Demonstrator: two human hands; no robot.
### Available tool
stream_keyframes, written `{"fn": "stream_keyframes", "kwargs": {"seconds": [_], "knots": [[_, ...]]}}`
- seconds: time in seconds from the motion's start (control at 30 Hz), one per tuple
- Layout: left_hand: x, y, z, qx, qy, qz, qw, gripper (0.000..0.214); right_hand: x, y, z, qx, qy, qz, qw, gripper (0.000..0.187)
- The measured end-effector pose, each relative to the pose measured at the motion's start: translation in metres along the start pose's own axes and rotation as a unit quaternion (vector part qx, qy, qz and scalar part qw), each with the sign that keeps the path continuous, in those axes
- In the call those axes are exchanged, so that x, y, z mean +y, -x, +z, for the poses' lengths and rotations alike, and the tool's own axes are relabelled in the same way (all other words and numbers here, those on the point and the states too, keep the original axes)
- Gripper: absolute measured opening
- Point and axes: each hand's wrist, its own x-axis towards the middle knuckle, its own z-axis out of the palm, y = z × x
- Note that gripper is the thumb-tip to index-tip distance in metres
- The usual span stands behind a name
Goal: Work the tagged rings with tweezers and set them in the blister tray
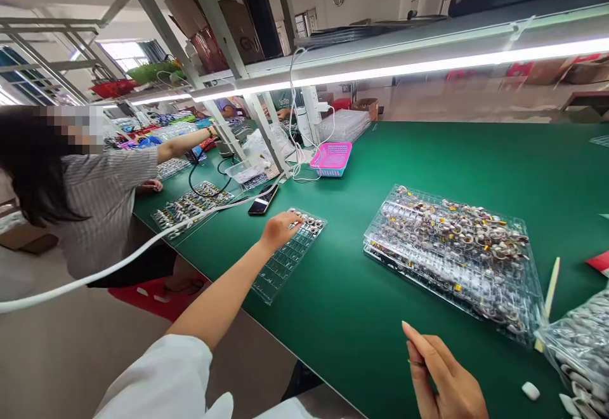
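My left hand (280, 228) reaches far out to the left and rests, fingers curled, on the far end of a clear compartment tray (284, 260), beside a few small ring-like parts (311, 221) in its top cells. Whether the fingers pinch a part is hidden. My right hand (440, 378) is raised near the table's front edge with fingers straight and apart, holding nothing. A stack of clear trays (451, 251) full of small coiled parts lies between the hands, to the right.
The table (451, 152) has a green mat. A phone (263, 203), a white cable (143, 251) and a pink basket (332, 157) lie beyond the left tray. A co-worker in a striped shirt (102, 203) sits at left with more trays. A bag of white parts (583, 349) is at the right edge.
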Motion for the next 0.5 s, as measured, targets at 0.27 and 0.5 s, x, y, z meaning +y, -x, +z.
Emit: {"fn": "stream_keyframes", "kwargs": {"seconds": [0.27,0.5], "knots": [[-0.009,-0.001,0.014,-0.057,-0.037,0.080,0.995,0.017,0.001,-0.001,0.001,-0.010,-0.015,-0.005,1.000,0.053],[0.014,0.000,-0.002,-0.052,-0.031,0.108,0.992,0.022,-0.007,-0.008,0.000,0.010,-0.008,-0.010,1.000,0.047]]}}
